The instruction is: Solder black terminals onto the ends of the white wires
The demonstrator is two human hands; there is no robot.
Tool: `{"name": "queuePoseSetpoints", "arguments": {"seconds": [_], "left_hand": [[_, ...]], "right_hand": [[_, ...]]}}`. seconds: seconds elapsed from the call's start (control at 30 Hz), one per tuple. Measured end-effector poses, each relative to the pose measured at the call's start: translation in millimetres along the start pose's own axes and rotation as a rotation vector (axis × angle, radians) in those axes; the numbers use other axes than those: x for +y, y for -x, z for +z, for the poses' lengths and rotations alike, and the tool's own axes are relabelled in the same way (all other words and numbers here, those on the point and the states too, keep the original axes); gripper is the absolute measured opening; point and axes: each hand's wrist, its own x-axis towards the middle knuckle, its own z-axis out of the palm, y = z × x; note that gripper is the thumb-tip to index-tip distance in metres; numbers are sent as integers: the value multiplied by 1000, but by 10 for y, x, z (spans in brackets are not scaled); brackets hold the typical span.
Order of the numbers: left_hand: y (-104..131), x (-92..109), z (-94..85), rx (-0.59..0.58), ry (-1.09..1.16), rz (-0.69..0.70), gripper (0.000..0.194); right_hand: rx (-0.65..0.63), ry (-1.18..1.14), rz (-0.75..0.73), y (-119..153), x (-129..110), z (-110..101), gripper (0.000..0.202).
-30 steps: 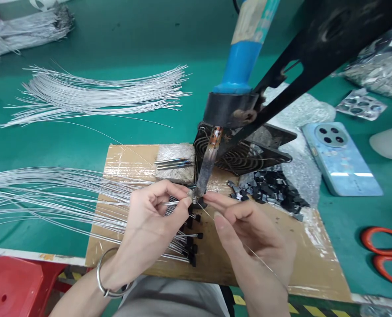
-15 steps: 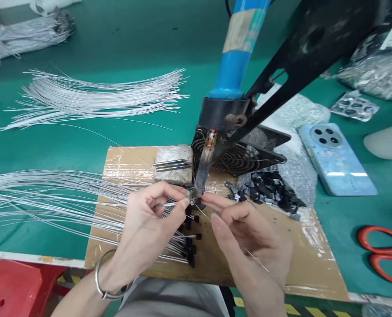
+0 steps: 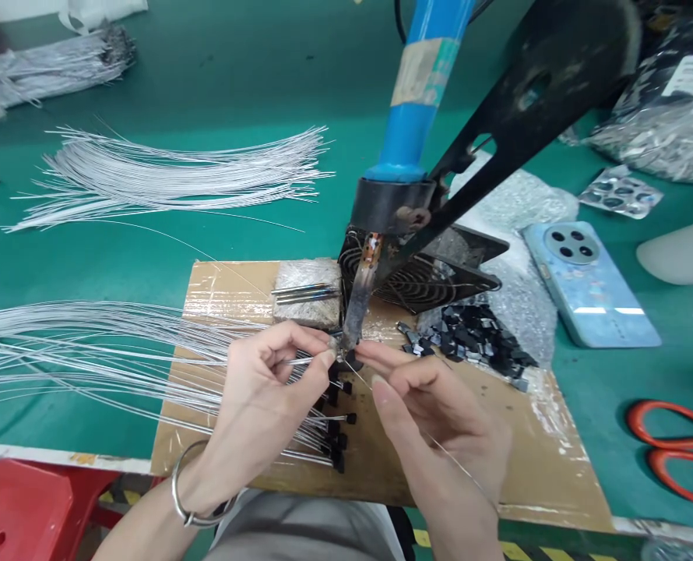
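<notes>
My left hand (image 3: 279, 382) pinches a thin white wire right under the tip of the soldering iron (image 3: 357, 304). My right hand (image 3: 440, 413) is closed on a thin solder wire (image 3: 455, 461), whose end reaches the iron's tip; its index finger lies close to the tip. What exactly sits under the tip is too small to tell. The iron has a blue handle (image 3: 408, 132) and hangs in a black bracket (image 3: 515, 117). Below my left fingers, wires with black ends (image 3: 338, 442) lie on the cardboard (image 3: 533, 460).
Behind the iron is a black fan (image 3: 428, 273). Small black pieces (image 3: 480, 339) lie to its right, then a blue phone (image 3: 592, 288) and red-handled scissors (image 3: 667, 444). White wire bundles (image 3: 188, 171) spread at the left. Metal rods (image 3: 304, 293) rest on a wrapped block (image 3: 291, 313).
Both hands stay at the iron's tip with almost no movement. The view has shifted slightly, so objects at the right appear a little further left.
</notes>
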Motion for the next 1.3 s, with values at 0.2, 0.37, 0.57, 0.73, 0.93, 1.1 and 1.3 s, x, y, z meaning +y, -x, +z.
{"name": "queuePoseSetpoints", "arguments": {"seconds": [0.2,0.37,0.57,0.73,0.93,1.1,1.3], "left_hand": [[-3,16,11,12,-9,12,9],[-7,21,7,24,-41,18,9],[-13,7,12,19,-58,13,8],[-9,4,6,12,-49,14,8],[-1,11,11,14,-44,13,8],[13,18,3,10,-44,16,9],[5,13,5,16,-46,22,8]], "right_hand": [[-13,31,-6,2,12,-15,20],[-24,51,-13,-8,11,-26,20],[-31,58,1,-8,15,-30,20],[-16,48,6,0,17,-24,20],[-4,41,18,9,13,-21,21],[-5,35,34,17,4,-22,19],[3,24,19,12,10,-16,20]]}}
